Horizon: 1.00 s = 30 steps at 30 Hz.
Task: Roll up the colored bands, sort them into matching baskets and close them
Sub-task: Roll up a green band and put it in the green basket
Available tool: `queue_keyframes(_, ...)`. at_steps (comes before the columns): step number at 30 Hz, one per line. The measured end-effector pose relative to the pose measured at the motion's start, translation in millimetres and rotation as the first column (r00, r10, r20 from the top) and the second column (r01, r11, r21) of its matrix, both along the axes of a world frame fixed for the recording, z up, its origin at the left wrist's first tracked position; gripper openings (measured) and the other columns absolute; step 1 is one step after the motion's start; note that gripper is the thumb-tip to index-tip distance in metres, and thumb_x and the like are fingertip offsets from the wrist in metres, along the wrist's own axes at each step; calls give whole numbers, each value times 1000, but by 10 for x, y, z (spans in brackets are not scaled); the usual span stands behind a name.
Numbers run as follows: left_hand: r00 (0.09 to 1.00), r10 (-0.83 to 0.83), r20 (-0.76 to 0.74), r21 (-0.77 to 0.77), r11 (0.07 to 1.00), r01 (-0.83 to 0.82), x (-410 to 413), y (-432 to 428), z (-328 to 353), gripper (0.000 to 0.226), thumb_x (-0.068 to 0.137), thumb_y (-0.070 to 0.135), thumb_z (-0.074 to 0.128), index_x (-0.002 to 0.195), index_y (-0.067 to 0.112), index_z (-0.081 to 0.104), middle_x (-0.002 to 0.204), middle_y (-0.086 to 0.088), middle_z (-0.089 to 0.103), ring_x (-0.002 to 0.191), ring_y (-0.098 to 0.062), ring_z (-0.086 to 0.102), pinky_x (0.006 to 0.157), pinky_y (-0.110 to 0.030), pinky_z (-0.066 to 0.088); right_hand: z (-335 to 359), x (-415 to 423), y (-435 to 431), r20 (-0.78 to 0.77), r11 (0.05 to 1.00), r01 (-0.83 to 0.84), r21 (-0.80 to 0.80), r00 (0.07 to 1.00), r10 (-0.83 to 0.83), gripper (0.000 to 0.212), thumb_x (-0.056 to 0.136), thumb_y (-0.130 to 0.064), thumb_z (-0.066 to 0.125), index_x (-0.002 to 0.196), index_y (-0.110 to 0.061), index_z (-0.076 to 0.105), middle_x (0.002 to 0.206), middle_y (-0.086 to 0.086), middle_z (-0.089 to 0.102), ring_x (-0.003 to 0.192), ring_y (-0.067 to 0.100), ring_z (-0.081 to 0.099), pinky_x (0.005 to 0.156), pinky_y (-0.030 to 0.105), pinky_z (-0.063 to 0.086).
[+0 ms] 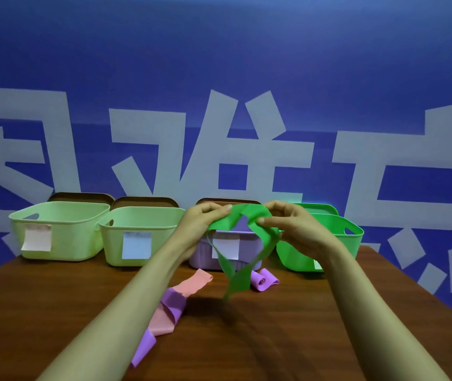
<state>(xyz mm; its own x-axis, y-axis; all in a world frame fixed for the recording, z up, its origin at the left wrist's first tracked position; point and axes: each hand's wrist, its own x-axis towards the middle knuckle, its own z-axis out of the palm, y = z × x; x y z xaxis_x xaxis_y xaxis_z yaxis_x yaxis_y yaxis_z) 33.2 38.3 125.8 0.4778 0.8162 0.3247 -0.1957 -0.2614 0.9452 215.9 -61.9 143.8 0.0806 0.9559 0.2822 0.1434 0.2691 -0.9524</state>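
- we hold the green band (237, 280) up in the air with both hands, in front of the purple basket (200, 257). its lower loop hangs down, and the tip seems to end just above the table (54, 312).
- our left hand (205, 220) pinches the band's upper edge between thumb and fingertips. our right hand (293, 226) pinches the other side the same way, so both hands are grasping the band.
- the band drapes and twists under its own weight, so we judge it thin, light, soft and stretchy, with no stiffness to guide a roll. we see little risk of damage, but it will likely spring open if we let go mid-roll.
- we would take hold at one flat end, thumbs across the full width, and wind it tight. a pinch at one corner only would probably skew the roll into a cone.
- the surface looks smooth and rubbery. we expect it to cling to itself rather than slip, which should help the roll hold.
- the green basket (354, 237) stands open at the right end of the row, just beside the purple one, with the green lid (315, 207) behind it.
- a pink band (194, 283) and a flat purple band (175, 301) lie overlapped on the table by our left forearm.
- a purple roll (263, 280) lies in front of the purple basket, not yet inside.
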Motion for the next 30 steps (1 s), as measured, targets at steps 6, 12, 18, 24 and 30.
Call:
queue_keyframes(6,998,3,65,17,1000,-4,-14,-37,83,7,86,16,66,88,11,71,86,1,71,82,-6,63,80,-13,48,2,27,-48,159,994,87,67,982,-97,26,85,10,50,91,-14,60,82,-1,62,69,12,60,61,23,47)
queue_keyframes(12,985,-157,74,-37,986,160,39,-92,68,12,92,18,58,89,9,66,93,-12,66,83,-19,62,77,-26,50,-95,-78,-3,72,997,-77,-19,994,78,36,78,-28,68,110,-11,64,99,4,69,91,16,64,82,32,47)
queue_keyframes(18,979,-167,-113,34,985,172,51,-101,-8,15,94,20,56,97,8,65,82,2,67,74,-6,61,67,-14,46,-57,-164,-11,45,983,-62,170,997,55,10,83,-17,66,89,-11,62,86,2,68,84,13,63,76,22,49)
queue_keyframes(24,992,-106,71,-61,992,111,112,-195,24,30,96,39,45,102,17,65,100,1,70,97,-12,65,78,-25,51,-12,-276,33,-103,937,126,326,990,-97,4,85,-3,65,86,-7,65,91,2,72,88,10,66,80,16,49)
queue_keyframes(30,964,-265,2,17,964,265,194,-356,-87,57,78,49,65,125,19,56,112,-1,70,107,-17,65,93,-33,51,-38,-327,73,-225,925,235,299,959,-171,20,78,3,71,83,-11,57,76,3,69,72,14,65,65,23,50)
